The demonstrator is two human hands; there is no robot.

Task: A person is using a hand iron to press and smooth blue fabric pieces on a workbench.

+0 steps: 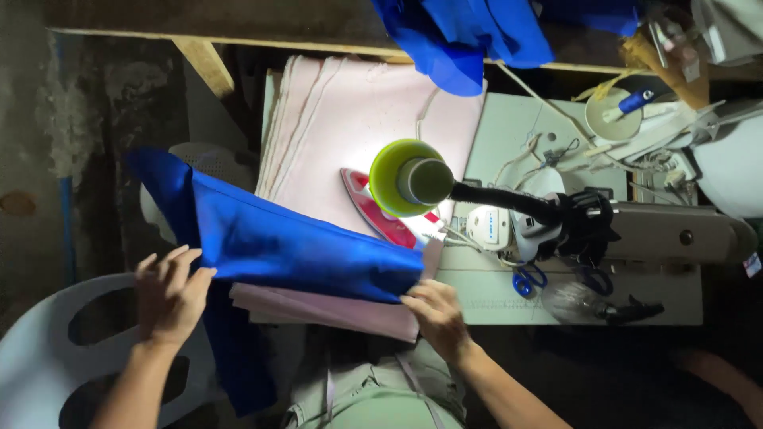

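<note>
Both hands, left (169, 294) and right (435, 311), pinch glossy blue fabric (294, 242) over pink cloth (362, 119); a green-shaded lamp (407, 178) hides the red iron (380, 216).

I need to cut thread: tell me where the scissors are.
The blue-handled scissors lie on the sewing table, right of centre, just below the sewing machine's head and right of the right hand.

The right hand's (435, 314) fingertips are tucked under the edge of the blue cloth (294, 246), so its grip cannot be seen. The red iron (380, 213) is half covered by the green lamp shade (401, 176) and the cloth. A second heap of blue fabric (469, 32) is cut off at the far edge. At the far right, small items on the table (509, 127) are too cluttered to tell apart.
</note>
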